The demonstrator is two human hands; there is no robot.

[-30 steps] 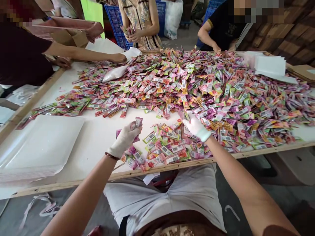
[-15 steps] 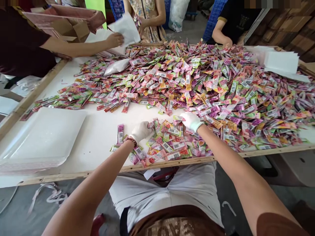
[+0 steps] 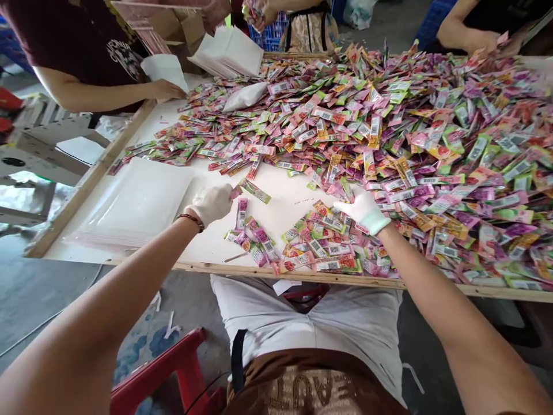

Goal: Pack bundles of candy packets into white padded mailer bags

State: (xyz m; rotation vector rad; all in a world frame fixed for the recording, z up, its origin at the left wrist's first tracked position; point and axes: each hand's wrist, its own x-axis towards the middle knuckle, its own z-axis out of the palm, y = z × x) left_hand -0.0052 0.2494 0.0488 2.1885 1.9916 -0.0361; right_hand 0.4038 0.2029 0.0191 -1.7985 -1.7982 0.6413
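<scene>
My left hand (image 3: 211,204), in a white glove with a beaded bracelet at the wrist, is closed on a small pink sachet (image 3: 235,192) over the white table. Just beyond its fingertips lies a green sachet (image 3: 256,191). My right hand (image 3: 365,210), gloved in white with a pale green cuff, rests at the near edge of the big sachet pile (image 3: 389,132). Its thumb is spread away from the fingers, which touch sachets (image 3: 345,188) there. Between the hands and the table edge, a smaller group of fruit-printed sachets (image 3: 319,248) lies flat, with several (image 3: 259,233) to its left.
A stack of white plastic bags (image 3: 138,196) lies at the left. A white pouch (image 3: 245,97) rests on the pile. Co-workers' arms (image 3: 112,95) reach in from the far side, near white envelopes (image 3: 231,52) and a carton (image 3: 177,26). A wooden rim (image 3: 259,275) edges the table.
My left hand has moved left, away from the small group, with a sachet in its fingers. My right hand's thumb has spread, and the sachet it held out is no longer there. The view has shifted left.
</scene>
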